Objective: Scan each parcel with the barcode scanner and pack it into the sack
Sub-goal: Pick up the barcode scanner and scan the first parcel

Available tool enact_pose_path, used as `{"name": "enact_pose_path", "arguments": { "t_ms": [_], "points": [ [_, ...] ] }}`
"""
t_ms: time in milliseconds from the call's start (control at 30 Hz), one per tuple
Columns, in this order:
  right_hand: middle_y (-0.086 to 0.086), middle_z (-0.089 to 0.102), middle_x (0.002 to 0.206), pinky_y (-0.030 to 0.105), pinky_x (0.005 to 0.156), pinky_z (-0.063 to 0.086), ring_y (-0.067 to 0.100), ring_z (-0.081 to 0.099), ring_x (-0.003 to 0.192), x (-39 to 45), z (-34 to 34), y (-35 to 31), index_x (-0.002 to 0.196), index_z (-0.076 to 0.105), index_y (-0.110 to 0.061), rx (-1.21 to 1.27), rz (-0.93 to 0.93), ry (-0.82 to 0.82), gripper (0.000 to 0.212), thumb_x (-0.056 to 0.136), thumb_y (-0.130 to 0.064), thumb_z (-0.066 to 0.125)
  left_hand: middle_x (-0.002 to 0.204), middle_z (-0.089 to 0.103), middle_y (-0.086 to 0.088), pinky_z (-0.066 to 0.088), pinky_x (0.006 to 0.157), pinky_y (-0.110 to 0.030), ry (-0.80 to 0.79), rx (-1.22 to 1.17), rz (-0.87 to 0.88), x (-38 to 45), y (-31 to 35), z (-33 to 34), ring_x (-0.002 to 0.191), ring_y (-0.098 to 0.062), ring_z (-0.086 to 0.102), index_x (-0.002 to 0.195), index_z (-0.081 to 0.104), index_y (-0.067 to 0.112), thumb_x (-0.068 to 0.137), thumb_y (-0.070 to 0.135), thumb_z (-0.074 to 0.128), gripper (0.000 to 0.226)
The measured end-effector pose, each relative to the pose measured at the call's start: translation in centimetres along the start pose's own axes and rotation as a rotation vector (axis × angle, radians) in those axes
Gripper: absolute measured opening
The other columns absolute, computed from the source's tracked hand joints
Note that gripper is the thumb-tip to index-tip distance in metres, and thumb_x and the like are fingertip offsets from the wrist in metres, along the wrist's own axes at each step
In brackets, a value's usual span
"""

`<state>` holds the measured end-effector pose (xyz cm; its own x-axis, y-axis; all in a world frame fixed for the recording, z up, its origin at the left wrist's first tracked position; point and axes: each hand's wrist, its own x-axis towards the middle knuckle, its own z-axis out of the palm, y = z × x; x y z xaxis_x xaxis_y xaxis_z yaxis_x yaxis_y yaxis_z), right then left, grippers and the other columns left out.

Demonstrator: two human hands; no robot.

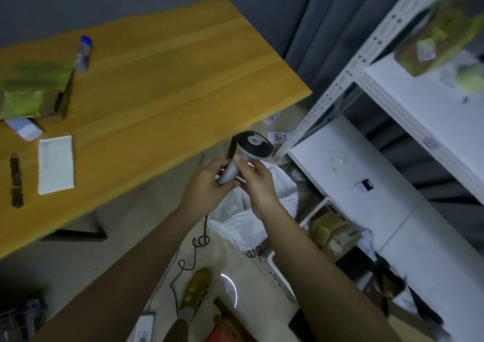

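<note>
Both hands grip the scanner (247, 155) by its handle, left hand (207, 184) low, right hand (255, 182) higher, its head tilted up and away over the sack (235, 218), while the nearest parcel (34, 90) lies far left on the worktop (170, 79).

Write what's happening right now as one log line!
step: scan | scanner: held by both hands | left hand: on handle | right hand: on handle | sack: on floor below | parcel: none in hand
</note>
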<state>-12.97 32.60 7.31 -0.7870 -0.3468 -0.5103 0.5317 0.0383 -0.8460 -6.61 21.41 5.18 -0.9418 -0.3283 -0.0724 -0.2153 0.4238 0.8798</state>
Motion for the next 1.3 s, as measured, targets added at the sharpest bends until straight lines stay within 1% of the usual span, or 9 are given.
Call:
{"name": "enact_pose_path", "arguments": {
  "t_ms": [167,333,467,633,733,833,1000,1167,1300],
  "points": [
    [0.003,0.074,0.1,0.025,0.082,0.057,0.016,0.07,0.096,-5.6,-9.9,2.4,0.114,0.064,-0.014,0.064,0.022,0.089,0.021,0.093,-0.014,0.063,0.096,0.059,0.023,0.043,0.076,-0.006,-0.318,-0.14,-0.013,-3.9,4.3,7.0,0.087,0.017,0.057,0.107,0.061,0.023,0.093,0.009,0.06,0.02],
    [0.004,0.068,0.117,0.043,0.101,0.05,0.021,0.064,0.11,-11.1,-19.4,7.9,0.121,0.061,-0.019,0.083,0.14,0.276,0.031,0.091,-0.026,0.066,0.111,0.062,0.004,0.042,0.088,-0.02,-0.374,-0.034,-0.135,-6.8,4.4,14.9,0.103,-0.011,0.059,0.11,0.062,0.021,0.097,0.014,0.052,0.018],
    [0.001,0.068,0.11,0.028,0.08,0.055,0.013,0.066,0.096,-14.0,-24.9,12.6,0.125,0.056,-0.015,0.265,0.156,0.374,0.029,0.096,-0.016,0.058,0.115,0.057,0.003,0.041,0.085,-0.022,-0.493,0.06,-0.138,-9.2,4.1,20.6,0.098,-0.011,0.055,0.123,0.059,0.014,0.098,0.017,0.049,0.027],
    [0.004,0.063,0.111,0.042,0.095,0.048,0.022,0.059,0.103,-13.9,-30.6,20.8,0.124,0.056,-0.02,0.352,0.156,0.516,0.036,0.089,-0.021,0.067,0.12,0.056,0.0,0.04,0.084,-0.022,-0.6,0.132,-0.108,-10.5,0.4,28.3,0.101,-0.011,0.052,0.128,0.054,0.014,0.099,0.019,0.047,0.03],
    [0.003,0.058,0.13,0.035,0.096,0.045,0.02,0.055,0.117,-12.6,-32.9,25.1,0.135,0.05,-0.017,0.297,0.15,0.616,0.045,0.093,-0.026,0.064,0.123,0.055,0.002,0.044,0.087,-0.026,-0.654,0.165,-0.116,-10.3,-3.6,33.1,0.104,-0.013,0.053,0.125,0.054,0.019,0.099,0.023,0.046,0.027],
    [-0.004,0.05,0.124,0.022,0.088,0.037,0.01,0.045,0.107,-10.7,-35.2,29.5,0.138,0.046,-0.016,0.233,0.102,0.705,0.046,0.095,-0.025,0.061,0.132,0.054,-0.002,0.043,0.094,-0.027,-0.725,0.225,-0.114,-9.7,-8.3,38.2,0.113,-0.017,0.053,0.129,0.053,0.018,0.099,0.026,0.046,0.031],
    [-0.011,0.055,0.083,-0.001,0.048,0.036,-0.005,0.044,0.067,-7.2,-39.2,38.0,0.11,0.054,-0.018,0.115,0.005,0.85,0.017,0.095,-0.021,0.061,0.135,0.052,-0.006,0.04,0.089,-0.022,-0.81,0.253,-0.018,-9.7,-14.8,46.8,0.119,-0.02,0.052,0.135,0.05,0.012,0.1,0.02,0.046,0.036],
    [-0.004,0.062,0.08,0.024,0.071,0.047,0.011,0.058,0.079,-5.0,-42.0,43.3,0.085,0.059,-0.023,-0.021,-0.114,0.906,0.01,0.091,-0.017,0.065,0.127,0.057,-0.008,0.041,0.088,-0.022,-0.816,0.187,0.104,-11.0,-19.5,53.1,0.11,-0.016,0.054,0.13,0.053,0.008,0.097,0.013,0.052,0.034],
    [0.002,0.063,0.075,0.03,0.067,0.044,0.018,0.06,0.076,-6.2,-44.4,45.2,0.083,0.061,-0.021,-0.111,-0.167,0.958,0.009,0.088,-0.023,0.068,0.125,0.058,-0.006,0.042,0.089,-0.022,-0.859,0.15,0.186,-12.9,-20.8,55.7,0.106,-0.013,0.053,0.13,0.054,0.01,0.097,0.016,0.053,0.033]
  ]
}}
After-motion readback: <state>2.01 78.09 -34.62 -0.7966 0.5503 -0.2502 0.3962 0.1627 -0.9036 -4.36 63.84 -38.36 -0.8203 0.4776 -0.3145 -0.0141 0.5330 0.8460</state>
